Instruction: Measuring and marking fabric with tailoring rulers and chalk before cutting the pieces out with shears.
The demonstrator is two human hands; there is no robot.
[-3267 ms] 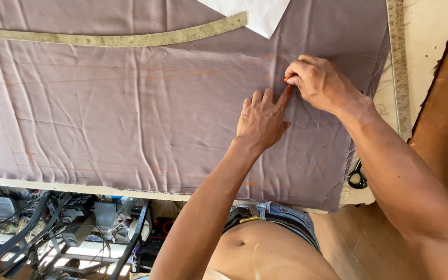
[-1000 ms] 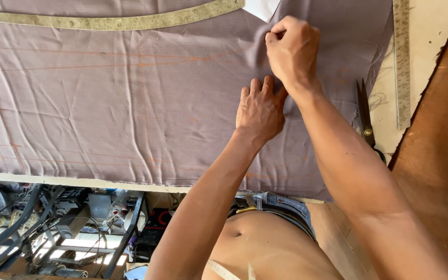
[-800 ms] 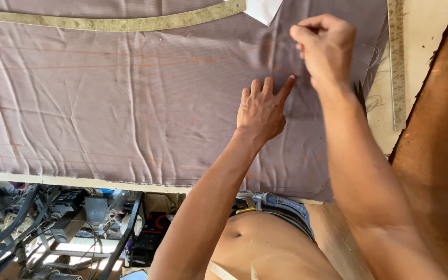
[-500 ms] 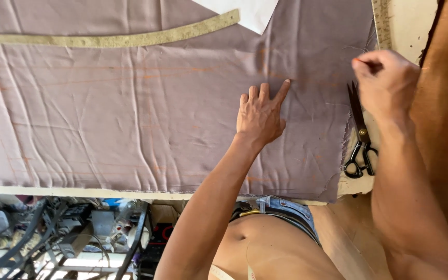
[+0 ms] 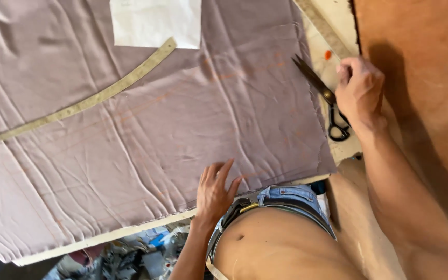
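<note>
A mauve fabric [image 5: 172, 129] with faint orange chalk lines lies spread over the table. My left hand [image 5: 216, 189] rests flat on it near the front edge, fingers apart and holding nothing. My right hand [image 5: 360, 91] is at the table's right edge with its fingers curled. It touches black scissors [image 5: 320, 88] that lie shut beside the cloth. Their handle loops stick out below the hand. Whether the hand grips them is unclear. A small orange chalk piece [image 5: 327, 54] lies just above the scissors.
A curved yellowish ruler [image 5: 89, 98] lies on the cloth at upper left, with a white paper sheet [image 5: 156, 23] above it. A straight ruler [image 5: 322, 26] runs along the right edge. A brown surface [image 5: 416, 52] lies to the right. Cluttered tools [image 5: 130, 254] sit below the table front.
My right hand left the cloth beside the left hand, moved right and came down onto the scissors. My left hand slid back toward the front edge. The view shifted.
</note>
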